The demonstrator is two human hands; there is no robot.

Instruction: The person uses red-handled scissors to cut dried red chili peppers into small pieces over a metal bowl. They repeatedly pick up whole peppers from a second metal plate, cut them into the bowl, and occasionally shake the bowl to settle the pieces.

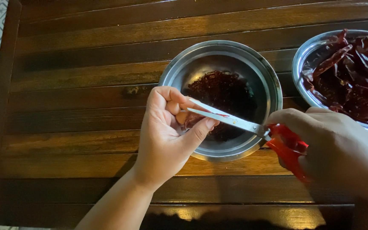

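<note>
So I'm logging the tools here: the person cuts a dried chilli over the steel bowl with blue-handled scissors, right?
Not quite: the head view shows the scissors have red handles, not blue. The right hand works them over the steel bowl, while the left hand holds the dried chilli.

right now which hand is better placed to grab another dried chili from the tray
Right. The right hand sits just below the tray of dried chilies, though it holds the red-handled scissors. The left hand pinches a chili piece over the steel bowl, farther away.
</note>
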